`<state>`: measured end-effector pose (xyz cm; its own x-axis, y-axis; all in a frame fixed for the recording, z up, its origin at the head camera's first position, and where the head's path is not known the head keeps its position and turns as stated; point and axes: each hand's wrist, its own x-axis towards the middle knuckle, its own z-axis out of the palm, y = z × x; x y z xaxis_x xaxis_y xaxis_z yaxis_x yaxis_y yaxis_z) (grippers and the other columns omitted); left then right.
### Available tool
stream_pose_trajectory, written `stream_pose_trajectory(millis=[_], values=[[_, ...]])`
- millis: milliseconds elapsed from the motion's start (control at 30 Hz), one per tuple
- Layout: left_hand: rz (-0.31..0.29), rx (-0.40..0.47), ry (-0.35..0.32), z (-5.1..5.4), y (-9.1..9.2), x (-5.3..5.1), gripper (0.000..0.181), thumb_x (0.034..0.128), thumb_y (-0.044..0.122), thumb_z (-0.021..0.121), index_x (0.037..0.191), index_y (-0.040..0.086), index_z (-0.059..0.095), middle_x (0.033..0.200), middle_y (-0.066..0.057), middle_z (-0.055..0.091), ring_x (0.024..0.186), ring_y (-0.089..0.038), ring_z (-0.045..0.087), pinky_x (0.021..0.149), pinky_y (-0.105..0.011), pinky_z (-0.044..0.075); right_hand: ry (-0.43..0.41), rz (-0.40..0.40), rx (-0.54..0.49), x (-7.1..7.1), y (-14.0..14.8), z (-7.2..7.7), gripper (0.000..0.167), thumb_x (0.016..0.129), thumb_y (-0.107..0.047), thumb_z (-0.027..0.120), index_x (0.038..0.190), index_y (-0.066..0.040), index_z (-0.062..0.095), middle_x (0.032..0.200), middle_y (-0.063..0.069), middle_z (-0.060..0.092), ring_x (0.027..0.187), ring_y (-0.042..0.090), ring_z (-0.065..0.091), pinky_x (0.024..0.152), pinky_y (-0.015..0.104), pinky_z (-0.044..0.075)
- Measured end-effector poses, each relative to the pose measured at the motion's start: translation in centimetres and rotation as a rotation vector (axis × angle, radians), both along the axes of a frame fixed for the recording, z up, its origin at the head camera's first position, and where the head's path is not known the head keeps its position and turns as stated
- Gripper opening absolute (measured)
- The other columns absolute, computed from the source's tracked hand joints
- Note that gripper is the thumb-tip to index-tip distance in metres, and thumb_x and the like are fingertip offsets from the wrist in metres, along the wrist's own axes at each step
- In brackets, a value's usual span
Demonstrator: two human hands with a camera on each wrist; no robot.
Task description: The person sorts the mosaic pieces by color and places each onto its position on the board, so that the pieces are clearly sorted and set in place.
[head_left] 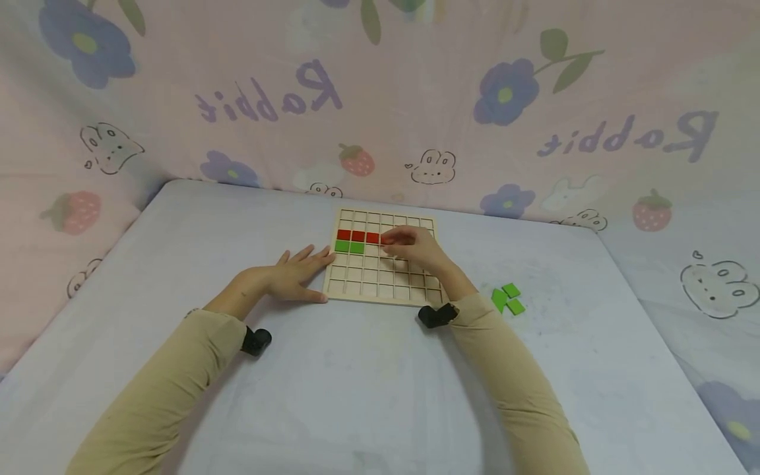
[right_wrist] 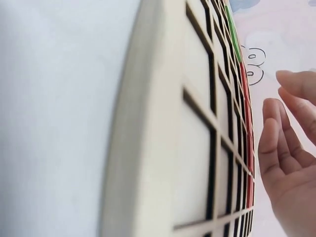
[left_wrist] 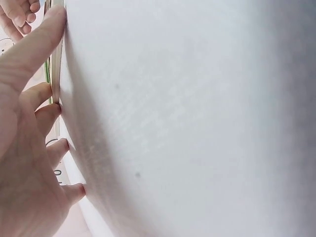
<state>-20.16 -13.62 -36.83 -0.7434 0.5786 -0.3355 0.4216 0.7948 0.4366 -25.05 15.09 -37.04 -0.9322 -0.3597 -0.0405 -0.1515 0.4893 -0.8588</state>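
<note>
A wooden grid board [head_left: 368, 289] lies flat on the table. In its left part a row of red tiles [head_left: 359, 236] runs above two green tiles [head_left: 349, 247]. My left hand [head_left: 293, 276] rests palm down with spread fingers, touching the board's left edge; the left wrist view has its fingertips along that edge. Over the board is my right hand [head_left: 418, 249], thumb and forefinger parted beside the right end of the red row and partly covering it. In the right wrist view the fingers of my right hand [right_wrist: 291, 168] are bent and apart, with no tile visible between them.
Several loose green pieces [head_left: 515, 306] lie on the white table [head_left: 356, 389] to the right of the board, by the right sleeve. A printed cloth [head_left: 392, 99] with rabbits and flowers hangs behind the table. Each wrist carries a black camera.
</note>
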Motion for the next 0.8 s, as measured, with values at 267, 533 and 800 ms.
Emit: stream_pose_trajectory(millis=[267,533,800], values=[[-0.005,0.002,0.0,0.1,0.0,0.1,0.089,0.091,0.045,0.061,0.155,0.013,0.009,0.162,-0.012,0.0,0.147,-0.038,-0.009,0.113,-0.064,-0.009,0.008,-0.012,-0.005,0.2,1.1,0.0,0.035,0.088,-0.016,0.069,0.12,-0.003,0.064,0.108,0.013,0.066,0.093,0.018,0.062,0.078,0.025,0.053],[-0.003,-0.001,-0.003,0.3,0.1,0.2,0.089,0.0912,0.044,0.061,0.155,0.012,0.008,0.162,-0.012,0.0,0.147,-0.039,-0.009,0.112,-0.065,-0.009,0.02,-0.009,-0.009,0.5,2.2,0.2,0.034,0.089,-0.015,0.068,0.12,-0.003,0.065,0.105,0.015,0.067,0.087,0.015,0.062,0.073,0.025,0.052],[-0.004,0.002,-0.003,0.3,0.1,0.2,0.089,0.0913,0.044,0.061,0.155,0.012,0.008,0.162,-0.013,-0.001,0.147,-0.039,-0.009,0.112,-0.065,-0.009,0.027,-0.009,-0.011,0.8,3.4,0.4,0.035,0.089,-0.013,0.068,0.121,0.0,0.063,0.106,0.019,0.066,0.086,0.013,0.062,0.077,0.028,0.054]])
